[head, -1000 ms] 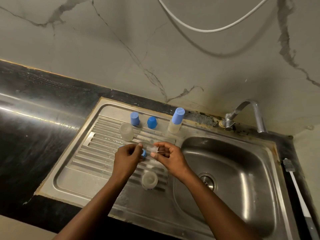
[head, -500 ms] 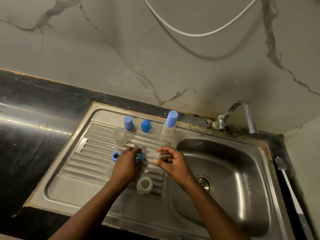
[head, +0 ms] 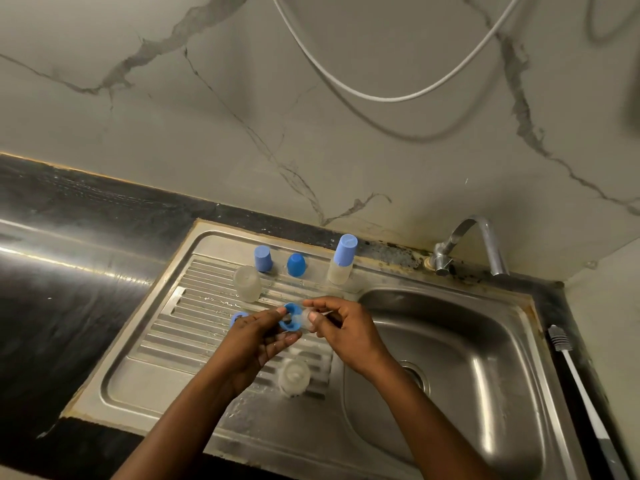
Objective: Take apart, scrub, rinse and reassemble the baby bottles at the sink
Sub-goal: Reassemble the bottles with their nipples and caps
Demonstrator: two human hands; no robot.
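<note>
The steel sink basin (head: 450, 341) sat below the wall, and the ribbed drainboard (head: 145, 368) ran left of the basin. Just left of the basin's rim, the left hand (head: 256, 337) pinched a blue collar ring (head: 291, 318) between thumb and curled fingers. The right hand (head: 349, 330), nearer the basin, pinched a clear teat (head: 306, 318) touching that ring. A capped bottle (head: 341, 263) stood at the basin's far-left corner

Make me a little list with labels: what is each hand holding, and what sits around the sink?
Left hand: pinches a blue plastic ring
Right hand: pinches a small clear plastic piece beside the ring
Steel drainboard: two blue plastic caps, two clear bottle bodies, one blue-capped clear bottle
Right of steel basin: white-handled brush lying flat
</note>
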